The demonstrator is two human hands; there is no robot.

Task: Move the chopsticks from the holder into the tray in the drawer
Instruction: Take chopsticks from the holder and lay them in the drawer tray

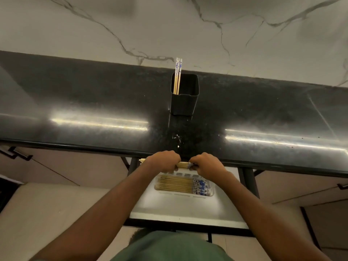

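Holder (pixel 184 102): two chopsticks (pixel 178 76). Drawer (pixel 178 208) tray (pixel 156 186): chopstick row (pixel 177 185). Left hand (pixel 163 161), right hand (pixel 207 164) grip bundle (pixel 183 164) above.

Black square plastic holder (pixel 183 104); glossy black speckled stone surface (pixel 94 102); pale bamboo chopsticks (pixel 178 72) with blue-and-white patterned tops; white plastic tray (pixel 178 206); grey-veined white marble wall (pixel 169 25).

I'm looking into a kitchen. A long counter (pixel 94 110) of polished black stone runs across my view, and behind it is a wall (pixel 169 25) of white, grey-veined slab. On the counter stands a square black holder (pixel 183 102) with blue-patterned chopsticks (pixel 178 72) upright in it. Below the counter's front edge, an open drawer (pixel 169 226) carries a white cutlery tray (pixel 178 206) lined with more chopsticks. Beige cabinet fronts (pixel 66 166) with black bar handles (pixel 18 154) sit under the counter on either side.
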